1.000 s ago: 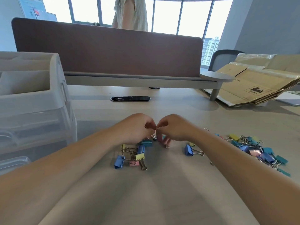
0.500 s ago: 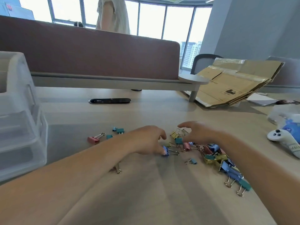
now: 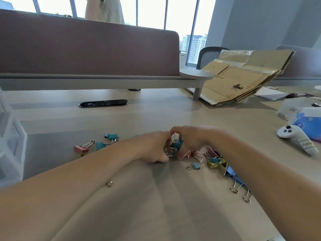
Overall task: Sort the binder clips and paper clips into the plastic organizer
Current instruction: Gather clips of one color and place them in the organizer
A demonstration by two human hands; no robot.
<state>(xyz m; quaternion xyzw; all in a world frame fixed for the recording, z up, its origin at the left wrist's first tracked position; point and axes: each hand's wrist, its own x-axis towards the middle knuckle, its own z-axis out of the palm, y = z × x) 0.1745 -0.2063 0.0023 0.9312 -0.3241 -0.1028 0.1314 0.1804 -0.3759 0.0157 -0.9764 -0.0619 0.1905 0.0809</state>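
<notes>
Coloured binder clips lie scattered on the beige desk (image 3: 156, 206). My left hand (image 3: 152, 148) and my right hand (image 3: 189, 141) meet at mid-desk, fingers curled round a cluster of clips with a teal binder clip (image 3: 177, 145) between them. A pink binder clip (image 3: 80, 149) and teal clips (image 3: 111, 136) lie to the left. A pile of gold, teal and blue clips (image 3: 217, 162) runs under my right forearm. The clear plastic organizer (image 3: 10, 146) stands at the left edge, only partly in view.
A white game controller (image 3: 295, 138) and a blue packet (image 3: 307, 124) lie at the right. Flattened cardboard (image 3: 239, 77) leans behind them. A brown partition (image 3: 86, 49) closes off the back, with a black cable slot (image 3: 102, 103) before it. A person stands beyond.
The view has swung right, so the organizer has slid toward the left edge. My two hands, apart half a second ago, have closed together over the cluster of clips.
</notes>
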